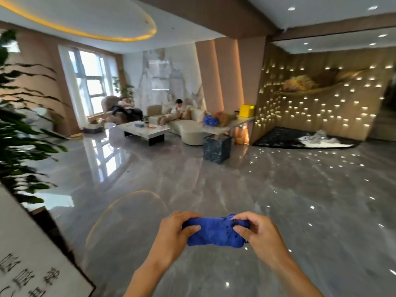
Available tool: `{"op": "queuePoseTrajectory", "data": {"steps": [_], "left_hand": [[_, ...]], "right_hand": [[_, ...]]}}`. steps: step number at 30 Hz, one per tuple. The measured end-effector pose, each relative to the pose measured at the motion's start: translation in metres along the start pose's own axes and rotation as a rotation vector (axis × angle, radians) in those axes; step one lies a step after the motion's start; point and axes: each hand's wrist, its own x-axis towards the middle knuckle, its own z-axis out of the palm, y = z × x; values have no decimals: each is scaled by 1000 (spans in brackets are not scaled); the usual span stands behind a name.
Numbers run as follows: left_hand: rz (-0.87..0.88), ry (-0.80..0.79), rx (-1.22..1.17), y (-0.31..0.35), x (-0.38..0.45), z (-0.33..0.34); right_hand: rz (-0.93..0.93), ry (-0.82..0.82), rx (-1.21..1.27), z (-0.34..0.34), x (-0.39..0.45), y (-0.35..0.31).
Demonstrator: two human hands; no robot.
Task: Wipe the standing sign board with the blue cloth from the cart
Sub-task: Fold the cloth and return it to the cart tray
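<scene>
Left hand closed over the left end of the cloth, thumb pressed on top, fingers curled under and out of sight. Right hand pinching the right end between thumb and bent fingers, a crumpled corner poking up just above the knuckles. Cloth bunched into a short thick roll, stretched between the two hands at waist level over the glossy grey floor, sagging a little along its lower edge. Looks soft and light, fuzzy like microfibre, with no stiffness of its own; likely to flop open or slip into a wad once one hand lets go. Probably not slippery, nothing fragile about it. Best handled folded into a flat pad with the palm spread behind it, fingers gripping the far edge, so the face stays flat for wiping; a pinch at one corner would leave most of it dangling. Sign off to the lower left, near the left forearm but apart from it, only a tilted white corner with dark lettering and a dark edge in view, blurred. Stands on its own, so judged light enough to rock or shift under a hard push; gentle strokes, or a steadying free hand on its edge, seem wise. Cart not in view. Plant beyond the sign, sofa and low table far across the room.
</scene>
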Motion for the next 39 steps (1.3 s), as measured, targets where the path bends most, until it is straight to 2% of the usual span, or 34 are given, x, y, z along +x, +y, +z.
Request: {"op": "queuePoseTrajectory", "data": {"steps": [9, 15, 19, 29, 39], "left_hand": [[132, -236, -200, 120, -21, 133], [287, -531, -348, 213, -37, 225], [457, -690, -427, 273, -51, 272], [795, -1144, -634, 382, -124, 349], [1045, -1538, -749, 475, -281, 376]], "right_hand": [[140, 320, -95, -154, -123, 40], [279, 612, -138, -242, -220, 52], [372, 842, -188, -275, -286, 50], [614, 1343, -328, -278, -428, 27], [855, 1746, -444, -241, -588, -6]]}}
